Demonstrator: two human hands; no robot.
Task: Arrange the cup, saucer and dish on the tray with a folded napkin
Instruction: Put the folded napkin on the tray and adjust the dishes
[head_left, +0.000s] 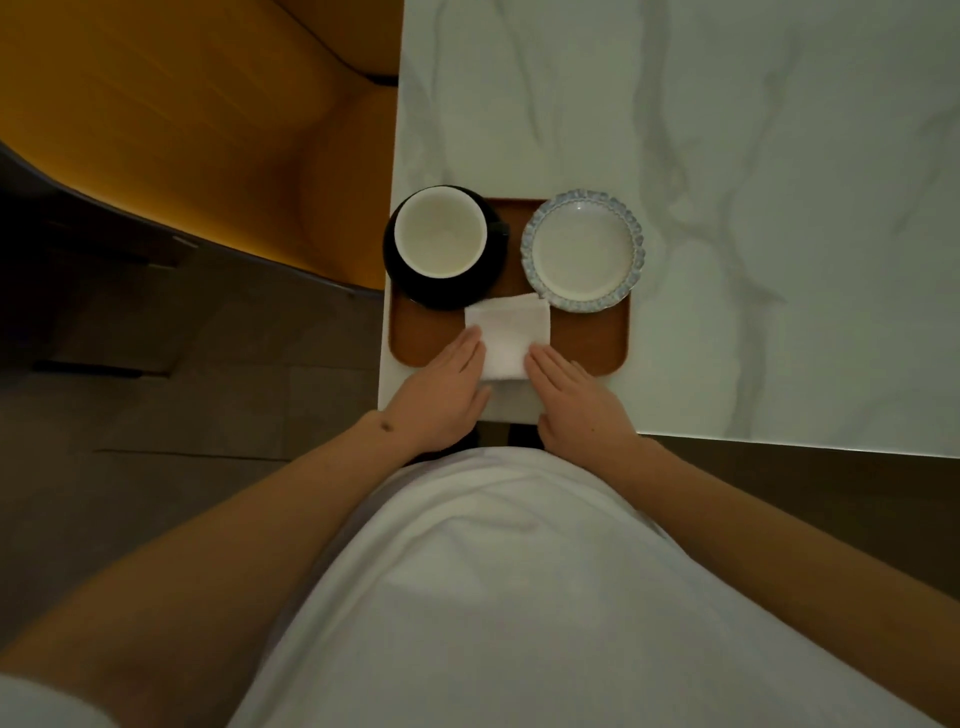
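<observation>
Currently, a brown tray (587, 343) sits at the near left corner of the white marble worktop (779, 208). On the far left part of the tray stands a dark saucer (402, 280) carrying a cup (440, 232) with a white interior; the saucer overhangs the tray's left and far edges. On the far right part of the tray rests a white dish (583, 252) with a blue scalloped rim, apart from the saucer. A folded white napkin (508, 332) lies at the middle of the tray's near edge, its far corners touching or just beside the saucer and the dish. The left hand (441, 389) lies flat and open, fingers extended along the napkin's left side. The right hand (576, 395) is likewise flat and open, fingers against the napkin's right side. Neither hand grips anything.
</observation>
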